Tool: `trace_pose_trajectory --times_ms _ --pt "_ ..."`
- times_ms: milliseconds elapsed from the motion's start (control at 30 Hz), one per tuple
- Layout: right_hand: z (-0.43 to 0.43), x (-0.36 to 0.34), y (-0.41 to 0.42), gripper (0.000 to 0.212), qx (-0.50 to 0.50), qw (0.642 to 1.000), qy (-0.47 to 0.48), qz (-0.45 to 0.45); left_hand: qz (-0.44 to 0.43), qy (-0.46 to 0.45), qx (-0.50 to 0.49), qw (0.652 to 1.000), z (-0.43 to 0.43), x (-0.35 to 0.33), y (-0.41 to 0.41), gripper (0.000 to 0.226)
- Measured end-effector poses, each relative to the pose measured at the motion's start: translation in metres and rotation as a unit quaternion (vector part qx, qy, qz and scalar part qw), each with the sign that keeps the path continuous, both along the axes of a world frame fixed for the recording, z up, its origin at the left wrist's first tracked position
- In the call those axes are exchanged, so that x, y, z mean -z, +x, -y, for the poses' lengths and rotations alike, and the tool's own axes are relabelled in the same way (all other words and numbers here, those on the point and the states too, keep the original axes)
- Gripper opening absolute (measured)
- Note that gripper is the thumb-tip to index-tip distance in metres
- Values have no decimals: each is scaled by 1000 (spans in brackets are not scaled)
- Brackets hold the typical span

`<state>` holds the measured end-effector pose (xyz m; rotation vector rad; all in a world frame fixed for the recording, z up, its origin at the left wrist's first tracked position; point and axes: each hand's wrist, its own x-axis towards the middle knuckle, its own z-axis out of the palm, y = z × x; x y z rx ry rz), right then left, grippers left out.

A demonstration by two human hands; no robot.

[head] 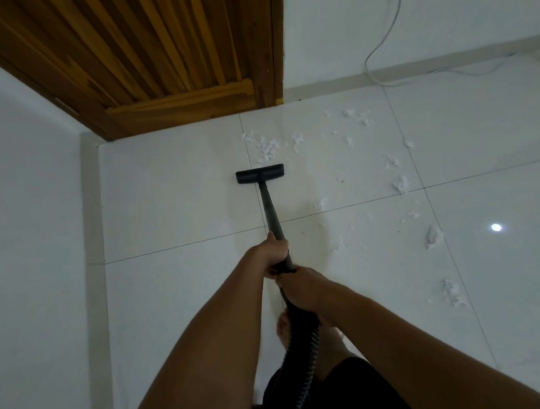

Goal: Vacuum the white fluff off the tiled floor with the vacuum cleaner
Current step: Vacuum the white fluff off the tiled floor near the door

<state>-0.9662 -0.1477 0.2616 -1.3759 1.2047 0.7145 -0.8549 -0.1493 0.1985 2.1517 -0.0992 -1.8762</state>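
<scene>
Your left hand [273, 252] grips the black wand [270, 210] on the side nearer the floor head [259, 173]; your right hand [303, 289] grips just behind it, where the ribbed hose [305, 361] begins; the floor head lies flat on the tiled floor [181, 194], across a grout line; white fluff [266, 148] lies just beyond the floor head, with more clumps scattered to its right; a wooden door [156, 52] stands beyond the floor head; a white cable [387, 30] hangs far right of it.
</scene>
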Motion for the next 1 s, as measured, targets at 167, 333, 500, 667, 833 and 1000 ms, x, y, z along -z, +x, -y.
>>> trace_pose_trajectory --times_ms 167,333,500,667,833,1000 --pt "15 -5 8 50 27 999 7 -29 -7 -2 -15 1000 14 5 7 63" --pt "22 12 15 38 53 998 10 -43 -12 -8 -18 1000 23 12 14 64" --pt "25 33 21 59 -3 999 -8 -44 -9 -5 -18 1000 30 22 21 64" --pt "30 48 24 70 -2 999 -20 -49 -6 -12 -7 1000 35 29 28 65" --pt "36 49 33 63 14 999 -11 -44 -6 -9 -5 1000 43 32 34 66" --pt "43 42 38 52 28 998 -6 -48 -5 -8 -4 1000 49 36 39 66"
